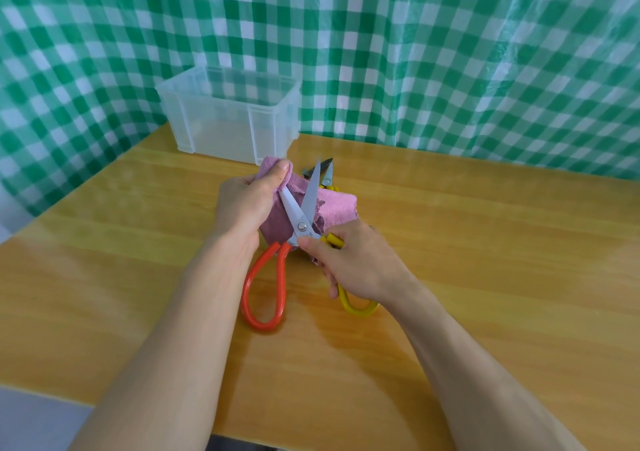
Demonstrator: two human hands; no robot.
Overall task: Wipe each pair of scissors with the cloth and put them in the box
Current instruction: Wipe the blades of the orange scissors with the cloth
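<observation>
The left hand (242, 204) has its fingers closed around a pink cloth (332, 210), the thumb pinching a fold of it against the left blade of the red-handled scissors (287, 229), whose blades stand open in a narrow V pointing toward the far side. The right hand (349, 260) grips those scissors just below the pivot screw, thumb pressed on the metal and the other fingers curled under, and those fingers also lie over the yellow-handled scissors (353, 303), though I cannot tell whether they actually hold that pair. The yellow loop sticks out near the right wrist, and dark blade tips (323, 170) show beyond the cloth. All of this sits at the middle of the wooden table (485, 260). The clear plastic box (228, 118) stands at the far left of the table, against the green checked curtain (450, 52).
</observation>
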